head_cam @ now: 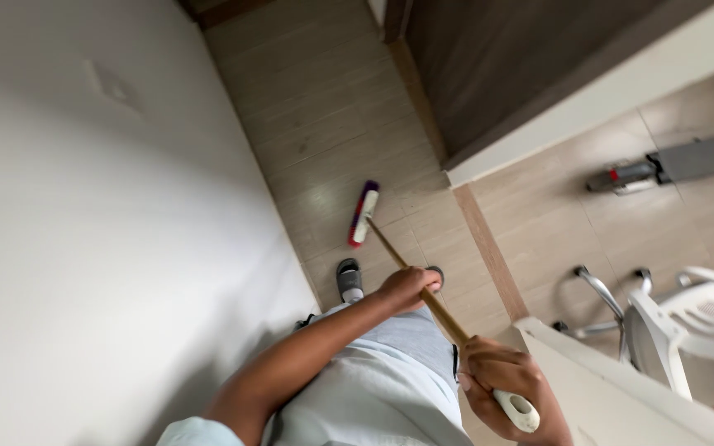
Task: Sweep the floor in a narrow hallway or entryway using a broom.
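Note:
I hold a broom with both hands. Its wooden handle (446, 318) slants from the lower right down to a white brush head (364, 213) with red and purple ends, resting on the beige tiled floor (324, 124). My left hand (406, 289) grips the handle midway. My right hand (502, 384) is closed around the top, just under the white end cap (518, 410). My foot in a grey sandal (349, 279) stands just behind the brush head.
A white wall (101, 248) runs along the left. A dark wooden door (506, 58) and white frame (588, 99) lie ahead. A white plastic chair (687, 318), metal legs (601, 293), a grey vacuum (671, 165) and a white ledge (621, 396) crowd the right.

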